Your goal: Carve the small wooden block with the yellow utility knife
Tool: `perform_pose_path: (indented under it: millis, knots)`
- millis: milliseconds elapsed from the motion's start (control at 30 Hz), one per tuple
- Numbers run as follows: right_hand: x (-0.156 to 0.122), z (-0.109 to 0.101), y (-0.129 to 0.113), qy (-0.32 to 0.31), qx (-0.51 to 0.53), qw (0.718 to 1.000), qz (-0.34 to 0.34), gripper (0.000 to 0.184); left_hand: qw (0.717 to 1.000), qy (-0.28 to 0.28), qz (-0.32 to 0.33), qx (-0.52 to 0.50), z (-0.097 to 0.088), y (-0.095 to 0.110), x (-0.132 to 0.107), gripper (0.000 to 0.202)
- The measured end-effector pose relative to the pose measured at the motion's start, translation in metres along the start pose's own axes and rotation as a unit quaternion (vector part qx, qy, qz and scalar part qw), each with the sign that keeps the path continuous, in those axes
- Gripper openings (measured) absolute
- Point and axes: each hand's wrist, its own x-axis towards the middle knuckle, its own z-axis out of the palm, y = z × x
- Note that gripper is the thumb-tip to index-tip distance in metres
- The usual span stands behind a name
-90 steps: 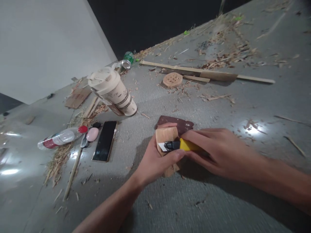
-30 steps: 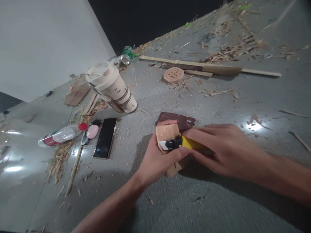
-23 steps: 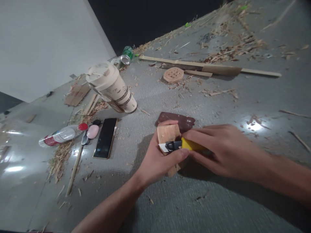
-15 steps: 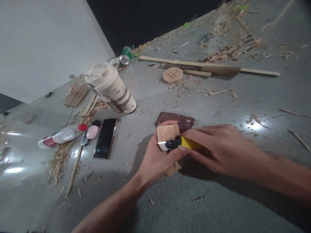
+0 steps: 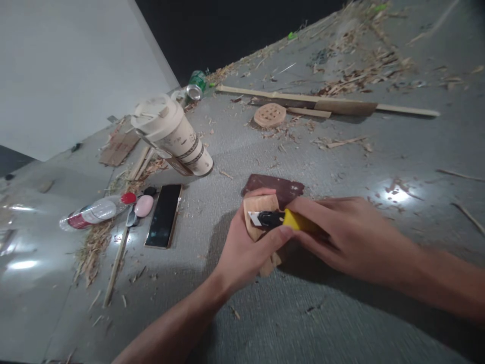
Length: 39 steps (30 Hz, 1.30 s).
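My left hand (image 5: 246, 250) is wrapped round a small pale wooden block (image 5: 258, 203) held just above the grey floor. My right hand (image 5: 346, 237) grips a yellow utility knife (image 5: 293, 221) with a black head. Its short blade (image 5: 253, 218) lies across the block's upper face, pointing left. My left thumb presses against the knife's black head. A dark brown sheet of sandpaper (image 5: 278, 184) lies on the floor just behind the block.
A lidded paper cup (image 5: 172, 135) stands at the left, a black phone (image 5: 164, 215), a pink case (image 5: 144, 205) and a plastic bottle (image 5: 93, 213) in front of it. Farther back lie a round holed wooden disc (image 5: 269, 115), long wooden strips (image 5: 326, 103), a green can (image 5: 196, 85) and shavings.
The knife blade has crept a little upward across the block's face. Both hands keep their grip and stay in nearly the same place.
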Motion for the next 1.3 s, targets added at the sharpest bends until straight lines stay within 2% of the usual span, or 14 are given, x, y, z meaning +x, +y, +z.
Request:
perform_pose_path:
  millis: [167, 400, 500, 800, 967, 1033, 1133, 1300]
  knots:
    - [0.002, -0.006, 0.004, -0.029, -0.003, 0.999, -0.046, 0.027, 0.998, -0.038, -0.021, -0.040, -0.001, 0.001, 0.003, 0.088]
    - [0.000, -0.007, 0.005, -0.044, 0.007, 0.997, -0.062, 0.027, 0.998, -0.067, 0.003, 0.005, -0.006, 0.001, 0.003, 0.082]
    - [-0.002, -0.004, 0.007, -0.030, -0.007, 0.998, -0.061, 0.028, 0.998, -0.068, 0.002, 0.016, -0.005, 0.000, 0.004, 0.080]
    - [0.001, -0.006, 0.000, -0.003, -0.037, 0.997, -0.069, 0.037, 0.998, -0.049, 0.041, 0.003, -0.004, -0.003, 0.003, 0.076]
    - [-0.003, 0.002, -0.006, 0.015, -0.029, 0.999, -0.013, 0.036, 0.997, 0.027, 0.054, 0.040, 0.000, -0.002, -0.002, 0.066]
    - [-0.003, 0.003, -0.005, 0.013, -0.019, 1.000, -0.005, 0.035, 0.998, 0.040, 0.041, 0.035, 0.001, -0.003, -0.002, 0.068]
    - [-0.001, 0.000, -0.001, -0.017, -0.008, 1.000, -0.019, 0.035, 1.000, 0.001, 0.018, -0.014, 0.000, -0.005, 0.001, 0.078]
    - [0.002, -0.006, 0.006, -0.054, 0.039, 0.996, -0.061, 0.031, 0.996, -0.063, 0.049, -0.032, -0.006, -0.007, 0.006, 0.084]
